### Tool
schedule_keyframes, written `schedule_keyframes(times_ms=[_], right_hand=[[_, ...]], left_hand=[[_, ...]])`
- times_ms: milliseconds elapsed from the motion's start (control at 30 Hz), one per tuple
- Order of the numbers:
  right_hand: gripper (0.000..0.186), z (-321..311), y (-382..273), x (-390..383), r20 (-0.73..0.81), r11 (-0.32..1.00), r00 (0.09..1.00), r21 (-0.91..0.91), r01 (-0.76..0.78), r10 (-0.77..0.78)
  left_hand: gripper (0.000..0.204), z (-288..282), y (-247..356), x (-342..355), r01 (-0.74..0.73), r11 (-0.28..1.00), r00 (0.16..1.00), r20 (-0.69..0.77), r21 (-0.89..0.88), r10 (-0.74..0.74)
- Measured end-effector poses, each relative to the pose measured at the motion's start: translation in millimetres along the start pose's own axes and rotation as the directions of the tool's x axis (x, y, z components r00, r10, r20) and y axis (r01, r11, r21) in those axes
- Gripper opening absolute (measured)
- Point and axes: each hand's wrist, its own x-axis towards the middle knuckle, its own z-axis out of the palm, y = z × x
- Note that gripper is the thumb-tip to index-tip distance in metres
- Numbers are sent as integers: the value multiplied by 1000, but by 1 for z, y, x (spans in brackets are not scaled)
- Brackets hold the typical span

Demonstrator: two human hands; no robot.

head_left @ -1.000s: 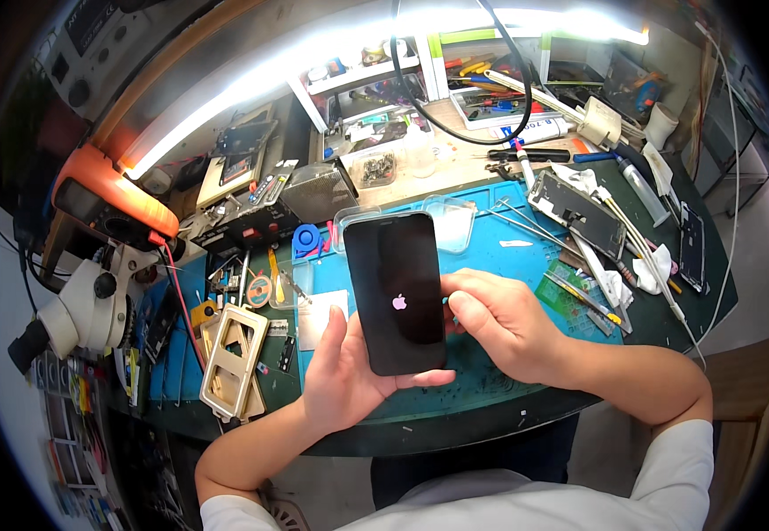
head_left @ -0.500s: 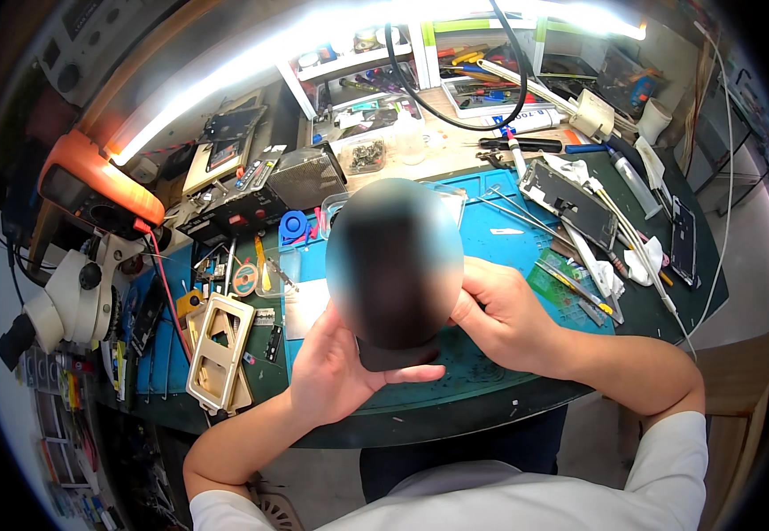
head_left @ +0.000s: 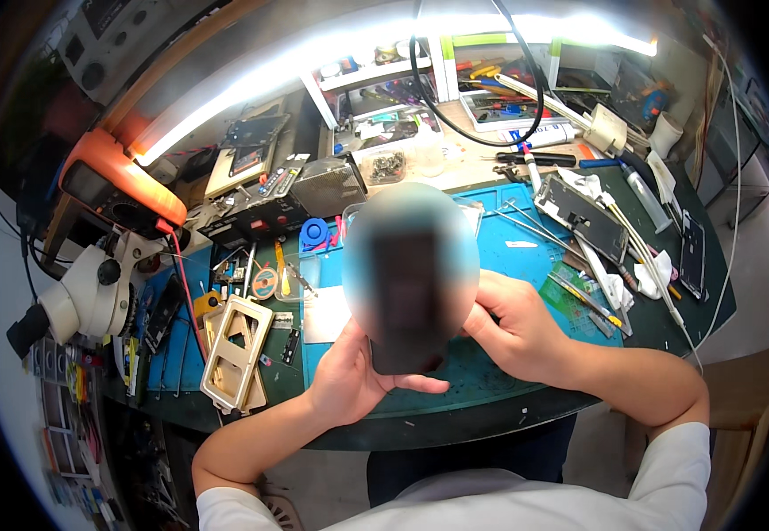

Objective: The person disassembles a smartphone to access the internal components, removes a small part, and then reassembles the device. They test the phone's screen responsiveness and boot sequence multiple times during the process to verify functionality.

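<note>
A black phone (head_left: 405,356) is held up in front of me above the blue work mat (head_left: 490,358). A round blur covers most of it, so only its dark lower end shows sharply. My left hand (head_left: 351,375) is closed on its lower left side, with one finger stretched across under the bottom end. At its right side my right hand (head_left: 519,324) is bent inward, thumb and fingers pressed together at the edge of the blur. What those fingertips grip is partly hidden.
Left of the mat lie a gold metal phone fixture (head_left: 238,354) and a microscope (head_left: 92,288), with an orange multimeter (head_left: 117,190) behind. To the right are tweezers (head_left: 539,232), an opened phone (head_left: 582,215) and a craft knife (head_left: 583,296). A black cable loop (head_left: 539,84) hangs at the back.
The whole scene has shifted slightly right in the picture. Both hands stay at the phone, and a little more of its dark lower end shows.
</note>
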Motion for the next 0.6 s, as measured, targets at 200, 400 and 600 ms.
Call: schedule_keyframes(times_ms=[200, 400, 600], right_hand=[[14, 0, 7, 0, 16, 999, 1000, -36, 21, -20], [16, 2, -5, -2, 9, 993, 996, 66, -94, 94], [20, 7, 2, -1, 47, 997, 998, 58, -42, 39]], left_hand=[[59, 8, 2, 1, 25, 999, 996, -83, 41, -22], [56, 12, 5, 2, 23, 997, 999, -40, 76, -20], [51, 8, 4, -2, 20, 999, 997, -76, 40, -17]])
